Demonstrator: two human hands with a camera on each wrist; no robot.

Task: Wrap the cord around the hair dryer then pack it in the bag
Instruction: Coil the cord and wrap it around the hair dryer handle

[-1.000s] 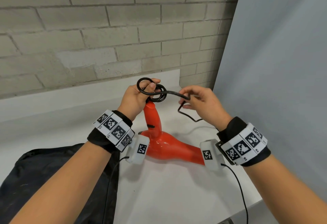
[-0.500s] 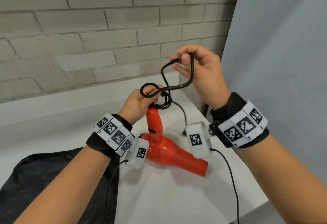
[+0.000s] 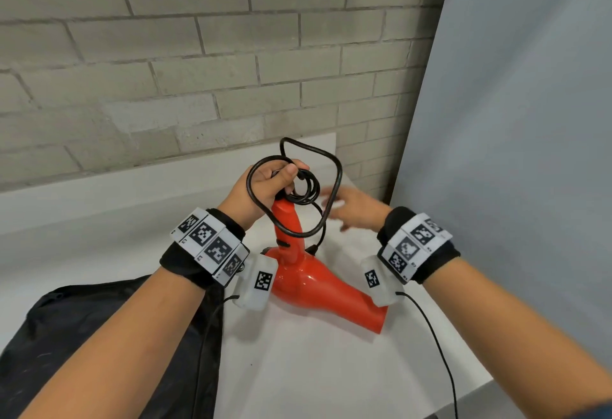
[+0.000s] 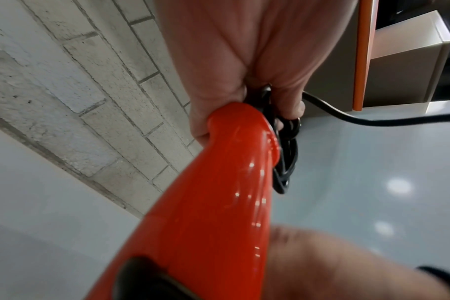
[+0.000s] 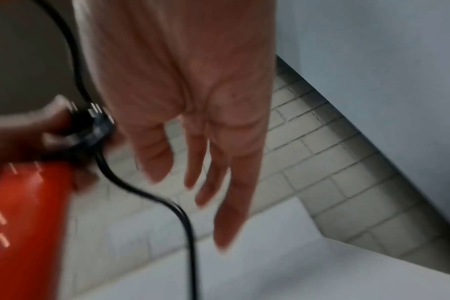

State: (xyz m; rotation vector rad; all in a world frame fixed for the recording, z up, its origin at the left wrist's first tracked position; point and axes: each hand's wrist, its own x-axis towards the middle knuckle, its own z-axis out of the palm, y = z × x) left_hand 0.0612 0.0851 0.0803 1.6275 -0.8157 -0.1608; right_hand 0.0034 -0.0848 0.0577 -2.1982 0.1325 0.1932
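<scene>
Half a second ago the right hand (image 3: 356,208) held a loop of the cord (image 3: 336,186) high, at 12 o'clock from the dryer; now this hand is low at 3 o'clock of the handle, fingers straight and released, blurred by motion, and the loop hangs free over the handle top. I judge that one more turn is laid, so the wrapping goes forward but is not finished, since loose cord remains. The left hand (image 3: 265,186) grasps the handle end together with the gathered coils. I count one red hair dryer (image 3: 318,281), standing on the white worktop (image 3: 314,369), one cord, and one black bag (image 3: 99,335), which lies at 8 o'clock from the dryer, not yet used.
</scene>
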